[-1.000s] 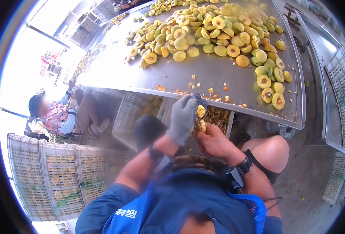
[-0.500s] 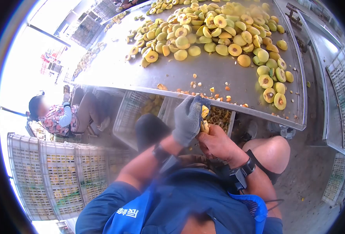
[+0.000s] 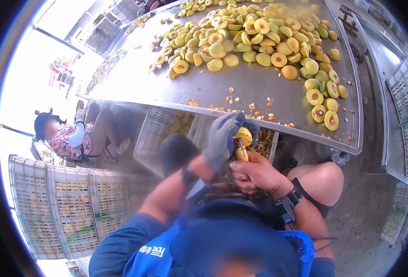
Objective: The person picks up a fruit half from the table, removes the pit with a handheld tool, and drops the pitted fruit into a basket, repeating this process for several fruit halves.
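My left hand (image 3: 223, 136), in a grey glove, closes around a yellow peach half (image 3: 244, 135) just off the table's front edge. My bare right hand (image 3: 258, 174) grips a small pitting knife (image 3: 242, 154) by its pale wooden handle. Its metal end meets the fruit, and the exact shape of the tip cannot be made out. On the metal table (image 3: 176, 92) beyond, a large heap of halved yellow-green peaches (image 3: 231, 37) lies, many with brown stone hollows facing up. Small stones and kernels (image 3: 257, 113) are scattered near the front edge.
Below the table edge stand a white crate (image 3: 155, 134) and a bin of brown scraps (image 3: 265, 144). Stacked plastic crates (image 3: 70, 207) rise at left, near a seated person (image 3: 68, 134). A second metal table (image 3: 375, 60) is at right.
My left hand has turned, so more of the peach half shows. My right hand has shifted slightly down with the knife. My cap brim has come into view below.
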The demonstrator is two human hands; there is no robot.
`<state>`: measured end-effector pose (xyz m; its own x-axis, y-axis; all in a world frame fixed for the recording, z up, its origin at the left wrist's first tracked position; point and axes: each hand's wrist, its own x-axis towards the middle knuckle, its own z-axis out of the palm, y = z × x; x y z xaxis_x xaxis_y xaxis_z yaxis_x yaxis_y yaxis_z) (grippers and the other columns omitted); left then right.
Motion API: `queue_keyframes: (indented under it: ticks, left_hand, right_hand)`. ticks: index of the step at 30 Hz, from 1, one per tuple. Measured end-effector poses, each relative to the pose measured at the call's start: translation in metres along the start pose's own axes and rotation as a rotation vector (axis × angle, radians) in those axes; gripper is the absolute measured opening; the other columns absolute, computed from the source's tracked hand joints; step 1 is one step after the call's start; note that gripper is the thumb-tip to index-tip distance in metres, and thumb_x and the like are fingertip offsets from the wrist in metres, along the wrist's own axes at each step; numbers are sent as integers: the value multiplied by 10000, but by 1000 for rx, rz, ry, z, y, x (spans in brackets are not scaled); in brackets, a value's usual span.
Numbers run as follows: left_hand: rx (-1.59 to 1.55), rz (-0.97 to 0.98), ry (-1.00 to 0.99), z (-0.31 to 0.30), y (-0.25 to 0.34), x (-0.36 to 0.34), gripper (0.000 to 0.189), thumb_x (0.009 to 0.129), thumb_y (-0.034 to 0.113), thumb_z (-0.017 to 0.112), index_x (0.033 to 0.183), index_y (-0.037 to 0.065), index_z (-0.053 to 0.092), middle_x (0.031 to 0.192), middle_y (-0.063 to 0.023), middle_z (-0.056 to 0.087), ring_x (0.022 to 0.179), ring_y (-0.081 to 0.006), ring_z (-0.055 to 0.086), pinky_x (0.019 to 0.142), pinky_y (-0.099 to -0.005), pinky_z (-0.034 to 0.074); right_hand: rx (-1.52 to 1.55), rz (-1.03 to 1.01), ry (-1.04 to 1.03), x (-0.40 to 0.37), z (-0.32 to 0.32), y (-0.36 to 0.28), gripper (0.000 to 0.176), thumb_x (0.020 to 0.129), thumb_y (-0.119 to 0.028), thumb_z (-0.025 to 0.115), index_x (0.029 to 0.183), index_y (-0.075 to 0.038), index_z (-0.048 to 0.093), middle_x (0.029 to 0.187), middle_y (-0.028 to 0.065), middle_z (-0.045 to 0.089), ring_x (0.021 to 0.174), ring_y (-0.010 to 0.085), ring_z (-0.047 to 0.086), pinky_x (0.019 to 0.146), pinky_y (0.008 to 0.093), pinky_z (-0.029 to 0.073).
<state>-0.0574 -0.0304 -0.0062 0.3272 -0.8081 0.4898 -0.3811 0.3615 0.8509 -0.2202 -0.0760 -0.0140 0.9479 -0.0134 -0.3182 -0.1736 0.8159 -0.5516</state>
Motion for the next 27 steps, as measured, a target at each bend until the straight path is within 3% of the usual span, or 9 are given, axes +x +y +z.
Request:
queue_keyframes:
  ticks: [2, 7, 9, 12, 16, 21, 23, 24, 27]
  left_hand:
    - [-150, 27, -67, -3, 0, 2, 250, 1032, 165, 603, 1036, -60, 714, 941, -111, 736, 818, -165, 683, 740, -291, 547]
    - [-256, -372, -251, -8, 1, 2, 208, 1026, 130, 607, 1040, -52, 705, 975, -124, 742, 862, -196, 710, 799, -313, 578]
    - [-371, -441, -46, -7, -5, 0, 209, 1030, 134, 605, 1062, -49, 699, 980, -135, 742, 861, -207, 715, 795, -325, 588]
    - [148, -42, 34, -11, -29, -2, 222, 1039, 150, 596, 1089, -48, 682, 969, -170, 733, 837, -255, 725, 740, -370, 609]
    - [-331, -416, 211, -23, -28, -2, 282, 1047, 203, 605, 1062, -71, 668, 914, -178, 733, 758, -280, 726, 686, -394, 618]
    - [176, -73, 140, -51, -41, -17, 328, 1031, 257, 627, 1197, -25, 641, 1036, -138, 739, 917, -251, 722, 833, -367, 591]
    - [-579, -668, 405, -73, -52, -6, 314, 1041, 226, 593, 1216, -32, 630, 1096, -140, 735, 977, -249, 729, 887, -365, 602]
    - [-607, -669, 557, -81, -46, -2, 211, 1019, 193, 655, 1030, -2, 734, 953, -109, 755, 753, -184, 721, 673, -302, 589]
    - [-203, -453, 486, -145, -55, -19, 243, 1027, 188, 628, 1109, -16, 732, 975, -101, 743, 876, -163, 691, 794, -293, 576]
  right_hand:
    - [-32, -11, -2, 5, -1, 5, 325, 1059, -220, 563, 779, -113, 439, 592, -37, 368, 451, 88, 386, 424, 274, 335]
    - [-222, -59, 12, 5, 3, 11, 363, 1058, -238, 567, 743, -123, 427, 589, -24, 400, 459, 89, 398, 432, 274, 342]
    - [-282, -62, 48, 3, 8, 2, 354, 1053, -238, 573, 750, -122, 433, 595, -18, 415, 470, 90, 411, 435, 275, 348]
    - [-404, -123, 31, 2, 13, -4, 305, 1043, -219, 583, 793, -111, 445, 603, -20, 418, 483, 91, 424, 435, 276, 345]
    - [-412, -107, 143, 8, 16, 10, 258, 1028, -209, 599, 841, -100, 459, 625, -20, 434, 487, 91, 428, 432, 279, 341]
    - [-432, -61, 325, 38, -14, 26, 231, 1016, -217, 616, 866, -105, 481, 641, -16, 463, 483, 102, 448, 434, 283, 368]
    - [-372, -16, 351, 48, -28, 34, 223, 1017, -214, 613, 870, -110, 483, 636, -12, 475, 473, 109, 457, 424, 286, 375]
    - [-339, 11, 361, 53, -36, 41, 219, 1018, -212, 611, 871, -113, 483, 633, -10, 481, 468, 113, 462, 419, 287, 378]
    - [-650, -303, 272, 66, -55, 59, 203, 1022, -199, 611, 890, -98, 493, 626, -3, 492, 455, 117, 470, 401, 297, 387]
